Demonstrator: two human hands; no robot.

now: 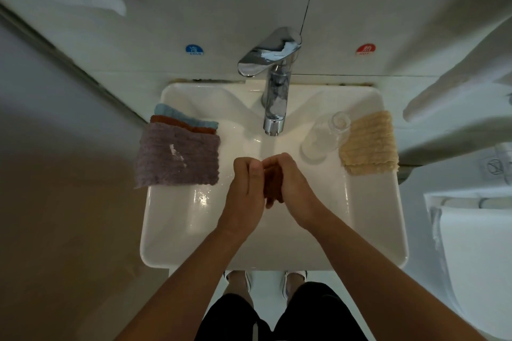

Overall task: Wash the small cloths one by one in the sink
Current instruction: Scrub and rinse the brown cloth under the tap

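Both hands, the left hand (246, 188) and the right hand (293, 185), have their fingers curled and clamped on a small dark reddish-brown cloth (273, 181), bunched between the palms over the white ceramic sink (177, 230) under the chrome tap (274, 91), so rubbing looks to be the step in hand. Next it likely needs wringing out and laying beside the one beige ribbed cloth (368, 144) on the right rim. Three folded cloths wait on the left rim, purple (177, 155), rust-brown (177, 122) and light blue (180, 115), and one clear glass tumbler (322, 135) lies tipped.

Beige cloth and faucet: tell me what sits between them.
In the head view, a clear glass stands on the sink rim between the faucet and the beige cloth, right beside the cloth.
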